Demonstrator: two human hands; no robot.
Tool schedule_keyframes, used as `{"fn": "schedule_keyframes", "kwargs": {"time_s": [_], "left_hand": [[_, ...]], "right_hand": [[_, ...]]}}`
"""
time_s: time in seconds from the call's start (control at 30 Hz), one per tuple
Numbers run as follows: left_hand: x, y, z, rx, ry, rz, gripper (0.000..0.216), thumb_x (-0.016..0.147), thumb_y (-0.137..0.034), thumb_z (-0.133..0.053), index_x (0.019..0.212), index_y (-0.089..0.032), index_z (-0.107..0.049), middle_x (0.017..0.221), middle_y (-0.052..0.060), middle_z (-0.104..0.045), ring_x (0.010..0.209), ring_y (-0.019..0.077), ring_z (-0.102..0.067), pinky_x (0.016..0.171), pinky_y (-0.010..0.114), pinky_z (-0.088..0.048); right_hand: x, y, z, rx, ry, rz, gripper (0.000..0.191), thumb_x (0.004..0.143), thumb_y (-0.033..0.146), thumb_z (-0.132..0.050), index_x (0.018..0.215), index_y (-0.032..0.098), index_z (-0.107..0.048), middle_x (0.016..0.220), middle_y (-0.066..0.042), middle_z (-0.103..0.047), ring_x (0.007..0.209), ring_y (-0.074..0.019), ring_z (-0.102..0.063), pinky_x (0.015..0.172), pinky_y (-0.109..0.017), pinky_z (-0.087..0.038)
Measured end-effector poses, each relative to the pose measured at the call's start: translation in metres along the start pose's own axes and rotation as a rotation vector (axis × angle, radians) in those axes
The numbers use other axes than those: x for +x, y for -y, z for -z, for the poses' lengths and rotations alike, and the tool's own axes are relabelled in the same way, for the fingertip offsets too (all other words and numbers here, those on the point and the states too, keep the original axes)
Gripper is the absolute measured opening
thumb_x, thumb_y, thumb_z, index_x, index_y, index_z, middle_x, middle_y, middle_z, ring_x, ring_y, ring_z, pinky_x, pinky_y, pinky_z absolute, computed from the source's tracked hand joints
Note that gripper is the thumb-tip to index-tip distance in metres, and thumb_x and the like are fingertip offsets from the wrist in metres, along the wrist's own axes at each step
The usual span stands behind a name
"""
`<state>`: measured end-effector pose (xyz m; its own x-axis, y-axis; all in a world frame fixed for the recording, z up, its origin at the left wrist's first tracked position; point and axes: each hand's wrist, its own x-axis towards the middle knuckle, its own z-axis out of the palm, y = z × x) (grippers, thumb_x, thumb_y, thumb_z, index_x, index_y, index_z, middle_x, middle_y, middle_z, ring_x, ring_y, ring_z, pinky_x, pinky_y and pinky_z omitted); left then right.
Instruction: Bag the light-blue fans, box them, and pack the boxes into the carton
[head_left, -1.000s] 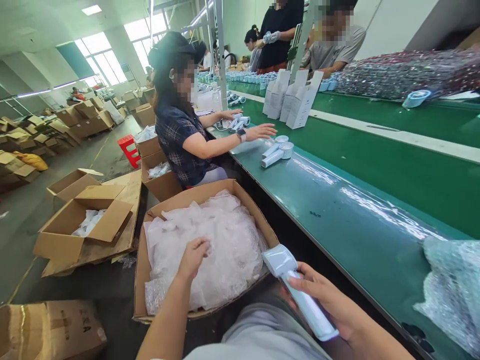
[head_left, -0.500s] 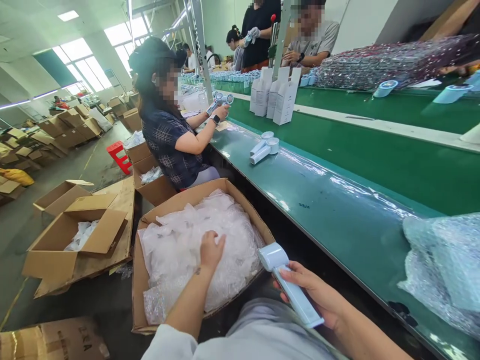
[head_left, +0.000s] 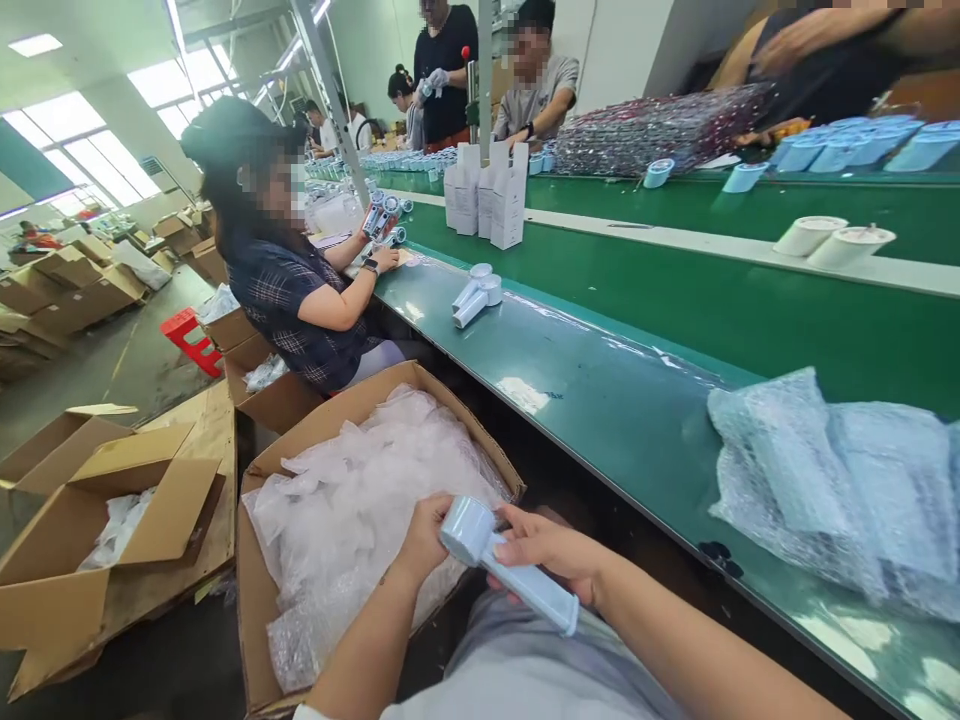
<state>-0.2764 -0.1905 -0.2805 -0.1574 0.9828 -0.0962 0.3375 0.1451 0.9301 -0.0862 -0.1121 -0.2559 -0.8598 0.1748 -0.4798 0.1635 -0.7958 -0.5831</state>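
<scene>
A light blue handheld fan (head_left: pixel 529 585) with a round head is tilted over the front of the carton. My right hand (head_left: pixel 536 545) is wrapped round its handle just below the head. Against the left side of the head, my left hand (head_left: pixel 427 535) is closed, its fingertips partly hidden behind the fan. Below my hands, the open carton (head_left: pixel 251 610) is full of clear bubble-wrap bags (head_left: pixel 360 470).
A green workbench (head_left: pixel 600 440) runs along my right, bearing two fans (head_left: pixel 478 295), white boxes (head_left: pixel 487 200) and bubble-wrapped packs (head_left: pixel 832 480). A co-worker (head_left: pixel 277 260) sits ahead handling fans. Open cartons (head_left: pixel 112 540) stand at left; more people work across the bench.
My left hand has moved from above the bags to the fan's head. The fan has come left in my right hand, and the view has turned right.
</scene>
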Motion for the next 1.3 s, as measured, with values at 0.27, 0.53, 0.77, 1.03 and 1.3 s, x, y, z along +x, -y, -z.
{"fn": "schedule_keyframes", "kwargs": {"time_s": [0.27, 0.53, 0.77, 1.03, 1.3], "left_hand": [[0.011, -0.007, -0.013, -0.437, -0.023, 0.144, 0.041, 0.079, -0.049, -0.064, 0.086, -0.01, -0.072, 0.069, 0.003, -0.06, 0.065, 0.0123, -0.048, 0.063, 0.024, -0.038], [0.006, -0.039, -0.024, 0.207, -0.188, -0.389, 0.023, 0.093, -0.026, -0.048, 0.087, -0.014, -0.067, 0.077, 0.005, -0.061, 0.074, 0.0151, -0.055, 0.068, 0.027, -0.046], [-0.004, -0.048, -0.048, 0.601, -0.229, -0.988, 0.036, 0.083, 0.0, -0.054, 0.117, -0.012, -0.057, 0.081, 0.009, -0.061, 0.078, 0.0197, -0.059, 0.068, 0.031, -0.053], [0.013, -0.107, -0.122, 0.191, 0.564, -1.092, 0.02, 0.085, -0.009, -0.054, 0.102, -0.016, -0.062, 0.075, 0.005, -0.066, 0.065, 0.0133, -0.06, 0.06, 0.022, -0.05], [-0.01, -0.147, -0.211, 0.292, 1.301, -0.567, 0.02, 0.082, -0.029, -0.058, 0.077, -0.015, -0.071, 0.068, 0.004, -0.069, 0.063, 0.0161, -0.063, 0.056, 0.021, -0.049]], "right_hand": [[-0.019, 0.002, 0.016, -0.003, -0.109, 0.056, 0.095, 0.05, 0.034, -0.089, 0.12, 0.025, -0.024, 0.093, -0.001, -0.059, 0.07, -0.0208, -0.068, 0.055, -0.03, -0.053], [-0.039, 0.0, 0.015, -0.07, -0.254, 0.142, 0.051, 0.053, 0.03, -0.083, 0.093, 0.019, -0.054, 0.089, -0.001, -0.062, 0.064, -0.0162, -0.065, 0.046, -0.023, -0.048], [-0.069, -0.006, 0.012, 0.2, -0.443, 0.353, 0.048, 0.059, 0.031, -0.079, 0.094, 0.019, -0.047, 0.081, -0.004, -0.066, 0.063, -0.0213, -0.067, 0.046, -0.029, -0.052], [-0.132, -0.069, -0.003, 0.55, -0.774, 0.416, 0.016, 0.084, 0.027, -0.052, 0.088, 0.024, -0.037, 0.072, 0.004, -0.058, 0.055, -0.0134, -0.06, 0.052, -0.029, -0.051], [-0.197, -0.193, -0.071, 0.305, -1.631, 0.712, 0.025, 0.088, 0.036, -0.057, 0.071, 0.021, -0.045, 0.054, 0.006, -0.05, 0.048, -0.0095, -0.049, 0.045, -0.02, -0.035]]}}
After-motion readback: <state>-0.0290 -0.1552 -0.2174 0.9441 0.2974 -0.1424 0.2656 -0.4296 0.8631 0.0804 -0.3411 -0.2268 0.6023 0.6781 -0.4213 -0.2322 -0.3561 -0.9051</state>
